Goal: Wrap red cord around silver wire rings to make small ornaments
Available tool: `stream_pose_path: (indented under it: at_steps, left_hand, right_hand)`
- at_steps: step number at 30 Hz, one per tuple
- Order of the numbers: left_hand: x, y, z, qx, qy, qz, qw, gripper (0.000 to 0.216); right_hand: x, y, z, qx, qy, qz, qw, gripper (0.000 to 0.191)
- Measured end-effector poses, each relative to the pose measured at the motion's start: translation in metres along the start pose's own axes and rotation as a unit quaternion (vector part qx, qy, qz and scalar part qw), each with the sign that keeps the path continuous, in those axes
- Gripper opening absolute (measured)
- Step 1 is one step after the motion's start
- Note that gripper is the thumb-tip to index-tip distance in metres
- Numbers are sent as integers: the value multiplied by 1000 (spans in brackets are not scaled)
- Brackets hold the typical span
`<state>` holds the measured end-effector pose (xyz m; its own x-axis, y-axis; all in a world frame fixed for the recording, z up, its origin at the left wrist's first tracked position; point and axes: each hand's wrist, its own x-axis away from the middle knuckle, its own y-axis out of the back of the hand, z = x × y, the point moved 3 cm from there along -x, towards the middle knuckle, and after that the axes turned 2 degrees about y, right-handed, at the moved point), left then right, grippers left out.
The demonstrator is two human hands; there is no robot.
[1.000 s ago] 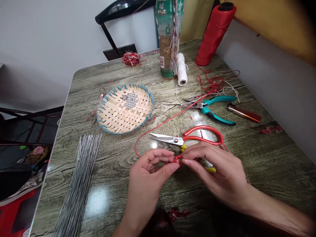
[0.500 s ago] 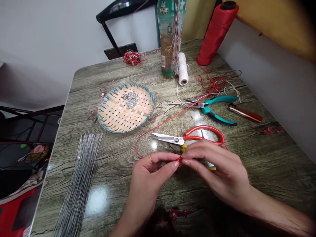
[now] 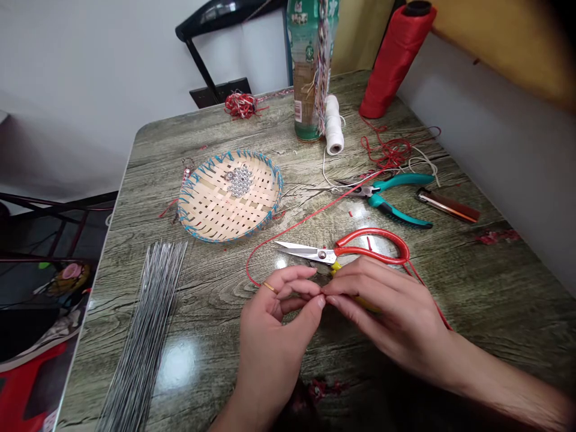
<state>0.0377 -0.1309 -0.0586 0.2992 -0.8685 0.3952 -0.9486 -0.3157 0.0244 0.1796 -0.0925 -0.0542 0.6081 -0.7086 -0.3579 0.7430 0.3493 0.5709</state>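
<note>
My left hand (image 3: 281,318) and my right hand (image 3: 382,306) meet fingertip to fingertip just above the wooden table (image 3: 202,354), both pinched on a thin red cord (image 3: 310,219). The cord runs from my fingers in a loop to the left, then back across the table toward the big red spool (image 3: 393,57). Whatever sits at the pinch itself is hidden by my fingers. A ring shows on my left hand. Red-handled scissors (image 3: 355,252) lie right behind my fingers, with a yellow piece (image 3: 333,270) peeking out under my right hand.
A woven basket (image 3: 270,180) holding small metal rings sits at centre left. A bundle of steel wires (image 3: 144,336) lies at the left edge. Teal pliers (image 3: 391,192), a lighter (image 3: 447,206), a white spool (image 3: 333,126), a green bottle (image 3: 308,66) and tangled red thread (image 3: 391,150) fill the far right.
The small red loop visible between my fingertips a second ago is now hidden in the pinch. My left fingers have spread a little and both hands shifted slightly.
</note>
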Motion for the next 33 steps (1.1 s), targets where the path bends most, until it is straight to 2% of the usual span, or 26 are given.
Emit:
stream_pose_path:
  at_steps: [5,12,14,18,23,29,33]
  left_hand:
    - [-2,0,3,18,10,13,1000,16]
    - [-6,3,10,73,71,30,994,9]
    - [-7,3,9,88,76,29,993,9]
    - [-8,2,9,114,81,28,990,8]
    - [-7,2,10,93,70,29,993,9]
    - [-7,1,11,109,84,17,990,10]
    - [-8,1,12,127,98,28,987,8]
  right_hand:
    - [-2,-3,-7,-71,-87,26,993,9]
    - [-2,0,-10,-210,-211,19,955,10]
    - [-4,1,-8,-215,-209,12,954,6]
    - [-4,1,-5,-149,-181,9,972,15]
    - [-2,1,-6,-81,-153,-8,985,9]
    - [-5,0,-5,-84,-170,3,982,8]
    - [-5,-2,-2,-90,-153,-4,984,11]
